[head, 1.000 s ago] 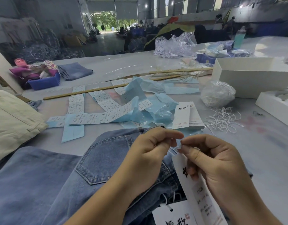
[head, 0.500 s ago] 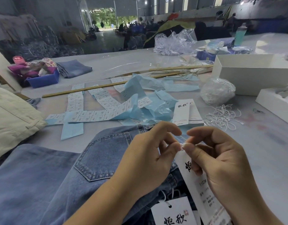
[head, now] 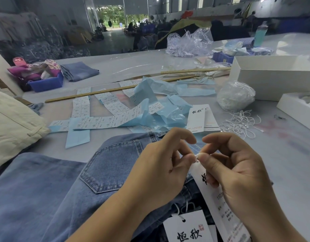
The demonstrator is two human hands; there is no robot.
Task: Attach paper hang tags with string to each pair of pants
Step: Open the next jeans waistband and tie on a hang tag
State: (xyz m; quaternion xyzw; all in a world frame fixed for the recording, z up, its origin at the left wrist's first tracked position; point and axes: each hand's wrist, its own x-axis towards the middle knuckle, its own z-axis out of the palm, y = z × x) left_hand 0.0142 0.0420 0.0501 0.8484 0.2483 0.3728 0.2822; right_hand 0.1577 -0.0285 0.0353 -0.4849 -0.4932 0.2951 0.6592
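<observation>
Both hands [head: 196,165] pinching hang tag [head: 219,203]

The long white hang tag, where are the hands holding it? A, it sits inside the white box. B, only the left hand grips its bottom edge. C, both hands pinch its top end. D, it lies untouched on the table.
C: the left hand and right hand meet fingertip to fingertip at the top end of the long white hang tag, above the jeans.

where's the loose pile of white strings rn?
Head view, right side of the table: the white strings lie just right of the stacked hang tags, in front of the clear bag.
</observation>
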